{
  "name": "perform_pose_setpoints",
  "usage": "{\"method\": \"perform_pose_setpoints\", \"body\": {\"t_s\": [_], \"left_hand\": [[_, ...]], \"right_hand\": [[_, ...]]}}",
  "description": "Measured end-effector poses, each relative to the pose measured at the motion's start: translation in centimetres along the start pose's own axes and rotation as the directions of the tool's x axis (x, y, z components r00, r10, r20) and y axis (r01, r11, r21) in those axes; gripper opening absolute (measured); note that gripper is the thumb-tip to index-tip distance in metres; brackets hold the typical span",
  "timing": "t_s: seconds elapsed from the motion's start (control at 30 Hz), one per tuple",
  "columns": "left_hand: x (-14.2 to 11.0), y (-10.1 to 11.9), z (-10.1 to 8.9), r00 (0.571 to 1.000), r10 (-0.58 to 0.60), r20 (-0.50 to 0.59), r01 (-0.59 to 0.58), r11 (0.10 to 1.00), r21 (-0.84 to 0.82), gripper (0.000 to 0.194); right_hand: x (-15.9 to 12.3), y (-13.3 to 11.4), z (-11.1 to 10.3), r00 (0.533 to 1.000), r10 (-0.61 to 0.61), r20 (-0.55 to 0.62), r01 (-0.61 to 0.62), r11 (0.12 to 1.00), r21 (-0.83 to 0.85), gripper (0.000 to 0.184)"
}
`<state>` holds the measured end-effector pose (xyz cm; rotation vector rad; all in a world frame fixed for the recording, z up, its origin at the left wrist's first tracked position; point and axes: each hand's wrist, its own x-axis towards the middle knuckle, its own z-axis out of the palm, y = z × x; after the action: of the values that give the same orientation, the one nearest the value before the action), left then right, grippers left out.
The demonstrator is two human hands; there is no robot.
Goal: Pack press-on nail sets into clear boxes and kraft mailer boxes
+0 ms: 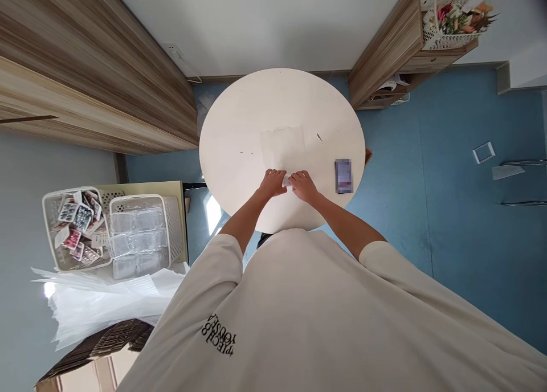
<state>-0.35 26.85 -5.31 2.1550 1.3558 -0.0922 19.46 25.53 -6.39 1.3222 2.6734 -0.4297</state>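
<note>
On the round table, close to its front edge, my left hand [274, 183] and my right hand [302, 184] are almost together. Between them shows a small whitish, slightly shiny bundle [287, 180]; its contents are hidden and its exact kind is unclear. The fingers of both hands are curled down over its two ends. Just beyond my hands a thin, pale, see-through sheet [282, 144] lies flat on the tabletop. Whether the bundle is joined to that sheet cannot be made out.
A phone-like object [344, 176], blurred, lies on the round table [231, 118] at right. At left stand a white basket [48, 224] of small packs and another basket [174, 227] of clear boxes, above white sheets [111, 301]. Wooden cabinets [128, 67] flank the table.
</note>
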Motion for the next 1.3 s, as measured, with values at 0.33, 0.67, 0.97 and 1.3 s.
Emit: {"method": "perform_pose_setpoints", "body": {"t_s": [0.33,0.67,0.97,1.3], "left_hand": [[-1.3,0.3,-1.2,0.999,-0.026,-0.037,0.028,0.997,0.068,0.039],[-2.9,0.9,-0.8,0.996,-0.078,0.039,0.078,0.997,-0.017,0.035],[-1.3,1.2,0.6,0.975,-0.219,0.025,0.22,0.974,-0.05,0.038],[0.0,1.1,2.5,0.964,-0.266,-0.007,0.265,0.964,-0.027,0.04]], "right_hand": [[1.4,0.4,-2.9,0.997,0.051,0.058,-0.058,0.992,0.114,0.039],[0.0,-0.1,-2.1,0.992,0.04,0.116,-0.062,0.98,0.187,0.041],[1.4,0.0,-1.1,0.977,0.134,0.168,-0.161,0.974,0.161,0.036],[2.0,-0.3,0.3,0.945,0.253,0.207,-0.298,0.926,0.231,0.03]]}}
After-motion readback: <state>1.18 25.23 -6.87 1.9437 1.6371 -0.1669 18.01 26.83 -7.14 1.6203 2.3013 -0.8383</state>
